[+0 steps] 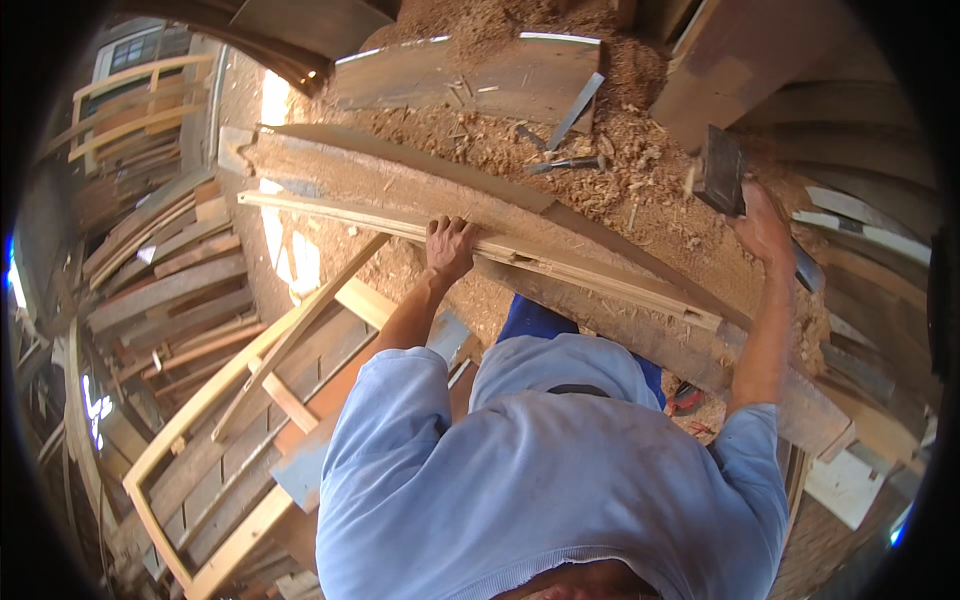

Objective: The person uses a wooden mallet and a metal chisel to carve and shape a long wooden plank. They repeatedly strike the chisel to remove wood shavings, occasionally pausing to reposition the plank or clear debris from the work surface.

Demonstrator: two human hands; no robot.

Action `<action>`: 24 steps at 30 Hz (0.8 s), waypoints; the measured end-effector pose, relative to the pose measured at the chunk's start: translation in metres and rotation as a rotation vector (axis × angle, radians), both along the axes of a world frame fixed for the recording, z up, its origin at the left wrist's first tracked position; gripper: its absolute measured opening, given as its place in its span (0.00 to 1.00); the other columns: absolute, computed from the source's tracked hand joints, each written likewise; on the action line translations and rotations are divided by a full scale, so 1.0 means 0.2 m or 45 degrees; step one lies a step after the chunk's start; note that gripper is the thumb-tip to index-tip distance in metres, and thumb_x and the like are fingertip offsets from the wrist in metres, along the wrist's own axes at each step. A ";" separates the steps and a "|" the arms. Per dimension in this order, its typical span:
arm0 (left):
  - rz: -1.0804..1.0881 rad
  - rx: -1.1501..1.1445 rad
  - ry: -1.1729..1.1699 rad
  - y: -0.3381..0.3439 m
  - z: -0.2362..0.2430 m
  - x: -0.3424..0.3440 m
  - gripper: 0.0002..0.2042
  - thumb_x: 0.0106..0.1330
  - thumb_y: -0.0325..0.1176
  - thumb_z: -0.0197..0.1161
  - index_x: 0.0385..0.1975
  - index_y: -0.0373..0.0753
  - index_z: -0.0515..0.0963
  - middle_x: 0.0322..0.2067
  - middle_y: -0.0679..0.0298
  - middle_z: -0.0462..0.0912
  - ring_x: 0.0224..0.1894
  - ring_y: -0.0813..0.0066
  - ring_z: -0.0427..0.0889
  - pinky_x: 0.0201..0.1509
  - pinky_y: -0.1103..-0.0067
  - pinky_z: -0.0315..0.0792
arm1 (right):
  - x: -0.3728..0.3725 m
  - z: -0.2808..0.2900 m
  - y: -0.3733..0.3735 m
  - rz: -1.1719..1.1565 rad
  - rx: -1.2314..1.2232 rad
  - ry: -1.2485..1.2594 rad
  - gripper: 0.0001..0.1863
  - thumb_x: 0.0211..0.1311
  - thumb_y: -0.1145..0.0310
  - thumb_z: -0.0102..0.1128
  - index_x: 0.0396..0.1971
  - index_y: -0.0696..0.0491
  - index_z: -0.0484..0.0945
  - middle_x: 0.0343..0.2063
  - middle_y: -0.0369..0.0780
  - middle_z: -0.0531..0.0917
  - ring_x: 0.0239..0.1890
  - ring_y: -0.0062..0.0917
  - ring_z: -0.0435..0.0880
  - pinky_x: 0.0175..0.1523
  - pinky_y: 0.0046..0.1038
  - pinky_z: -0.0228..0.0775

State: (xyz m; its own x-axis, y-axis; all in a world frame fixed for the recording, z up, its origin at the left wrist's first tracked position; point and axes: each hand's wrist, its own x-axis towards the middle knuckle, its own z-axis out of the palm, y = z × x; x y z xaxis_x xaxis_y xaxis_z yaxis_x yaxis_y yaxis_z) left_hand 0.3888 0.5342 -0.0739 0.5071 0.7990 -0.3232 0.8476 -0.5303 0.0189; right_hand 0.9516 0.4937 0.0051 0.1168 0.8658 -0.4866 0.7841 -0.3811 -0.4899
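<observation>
My left hand [450,248] is closed over a long, pale wooden rail [600,279], knuckles up. The rail has slots cut into it and lies along a thick, worn timber beam [350,172] that crosses in front of me. Off to the right, my right hand [763,222] is wrapped round a mallet [720,170] with a dark, blocky head, held up and apart from the rail. On the shavings beyond the beam lie a chisel [568,163] and a flat grey metal strip [577,110].
Wood shavings [640,165] cover the ground beyond the beam, around a wide board [470,75]. At my lower left leans a pale wooden frame [150,460] with a slanting stick [300,335]. Stacked planks [165,290] stand farther left, and more boards [860,220] lie at the right.
</observation>
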 end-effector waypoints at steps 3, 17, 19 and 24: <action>-0.073 0.027 -0.045 0.02 -0.01 -0.02 0.13 0.54 0.28 0.63 0.40 0.45 0.83 0.40 0.57 0.83 0.49 0.53 0.79 0.54 0.59 0.68 | -0.20 0.29 -0.04 -0.143 0.257 0.094 0.20 0.54 0.73 0.73 0.47 0.60 0.80 0.42 0.52 0.85 0.48 0.47 0.84 0.55 0.40 0.74; -0.317 -0.593 0.137 0.15 0.09 0.03 0.35 0.59 0.50 0.70 0.67 0.48 0.68 0.62 0.51 0.73 0.66 0.46 0.69 0.67 0.51 0.63 | -1.27 0.72 -0.57 -1.285 0.735 0.313 0.29 0.55 0.68 0.81 0.53 0.63 0.77 0.45 0.41 0.86 0.45 0.23 0.85 0.51 0.28 0.78; -0.497 -0.697 0.106 0.19 0.13 0.09 0.34 0.60 0.51 0.69 0.66 0.46 0.68 0.60 0.47 0.73 0.63 0.44 0.71 0.63 0.52 0.65 | -1.44 0.71 -0.60 -1.470 0.910 0.385 0.28 0.53 0.67 0.82 0.50 0.64 0.79 0.42 0.43 0.87 0.43 0.24 0.85 0.50 0.28 0.78; -0.916 -0.723 -0.165 0.16 -0.16 0.18 0.28 0.63 0.43 0.67 0.61 0.40 0.68 0.58 0.42 0.74 0.61 0.38 0.73 0.61 0.49 0.73 | -1.78 0.77 -0.72 -1.871 1.019 0.169 0.28 0.52 0.66 0.83 0.50 0.64 0.80 0.40 0.42 0.87 0.43 0.26 0.86 0.51 0.29 0.79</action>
State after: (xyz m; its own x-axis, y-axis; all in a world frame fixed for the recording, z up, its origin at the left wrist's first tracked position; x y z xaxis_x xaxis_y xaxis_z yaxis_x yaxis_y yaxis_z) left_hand 0.4255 0.5671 -0.1056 0.8792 0.0164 -0.4762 0.2907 -0.8102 0.5090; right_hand 0.5946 0.3491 0.1584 0.9933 0.0840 -0.0795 -0.0463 -0.3415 -0.9387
